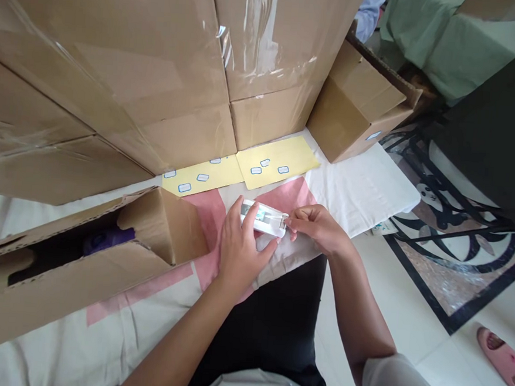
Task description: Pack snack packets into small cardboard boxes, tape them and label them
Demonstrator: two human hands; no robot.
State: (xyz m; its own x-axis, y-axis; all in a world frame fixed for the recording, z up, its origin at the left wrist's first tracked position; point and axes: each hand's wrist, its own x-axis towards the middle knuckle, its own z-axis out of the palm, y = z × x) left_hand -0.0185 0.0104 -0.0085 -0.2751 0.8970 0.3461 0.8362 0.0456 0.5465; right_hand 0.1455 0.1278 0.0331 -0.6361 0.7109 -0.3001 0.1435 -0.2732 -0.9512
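My left hand [242, 248] grips a small white plastic case [264, 217] with a see-through window and greenish parts inside. Its fingers lie over the far side and the thumb presses near the right end. At that end, my right hand [314, 225] is closed in a pinch beside a small metal-looking frame. Whatever sits between those fingertips is too small to make out. The case is held just above a white cloth with pink patches [210, 210]. Beyond it lie two yellow sheets [298, 152] bearing several blue-edged white labels [256, 170].
Large taped cardboard boxes [161, 63] rise behind the sheets. An open carton [74, 298] with a purple item [106, 241] inside stands at left. Another open box [345, 114] is at the back right. A pink slipper [502, 357] lies on the tiled floor; a person's sleeve [369, 15] shows behind.
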